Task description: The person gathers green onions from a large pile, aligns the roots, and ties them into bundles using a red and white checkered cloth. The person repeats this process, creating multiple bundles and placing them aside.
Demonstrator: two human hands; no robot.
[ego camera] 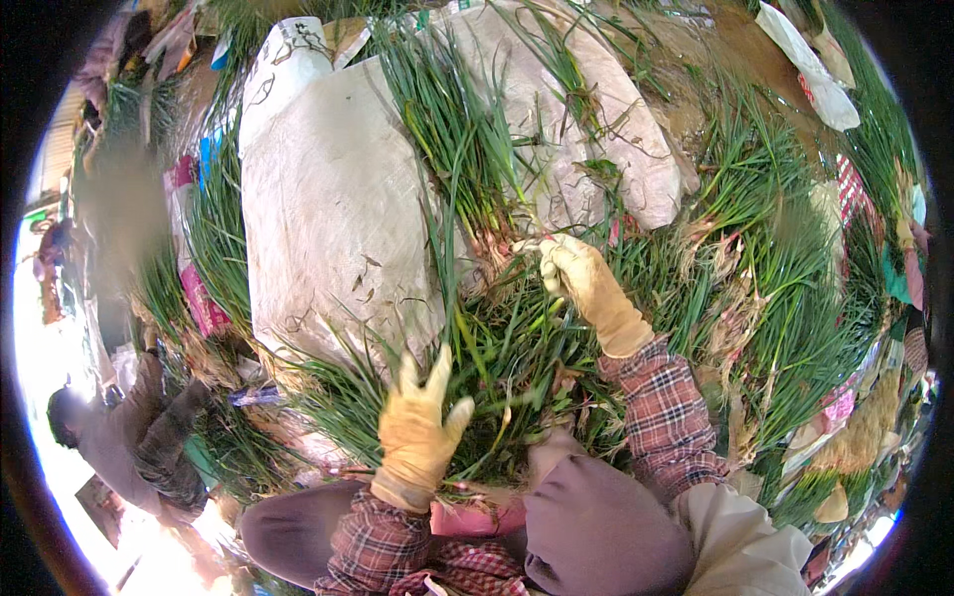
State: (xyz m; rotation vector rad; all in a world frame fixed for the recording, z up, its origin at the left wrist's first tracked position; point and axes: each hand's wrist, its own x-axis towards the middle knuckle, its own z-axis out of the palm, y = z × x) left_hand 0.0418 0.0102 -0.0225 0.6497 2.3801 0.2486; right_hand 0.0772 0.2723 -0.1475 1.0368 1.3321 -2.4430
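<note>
My left hand (421, 432), in a pale yellow rubber glove, hangs with its fingers spread above loose green leaves; nothing is in it. My right hand (577, 279), gloved alike, has its fingers curled with thumb and forefinger together beside the root end of a bundle of green onions (455, 141). A thin pale stalk or root seems to be at those fingertips, but its hold is partly hidden. The bundle lies across white woven sacks (335, 194), leaves pointing away from me. Loose green leaves and trimmings (522, 350) are heaped between my hands.
More green onions (782, 328) with roots are piled at the right, and others (216, 246) lie left of the sacks. A co-worker (134, 447) bends at the lower left. A pink object (477, 520) sits between my knees. Wet brown ground (708, 52) shows at the top right.
</note>
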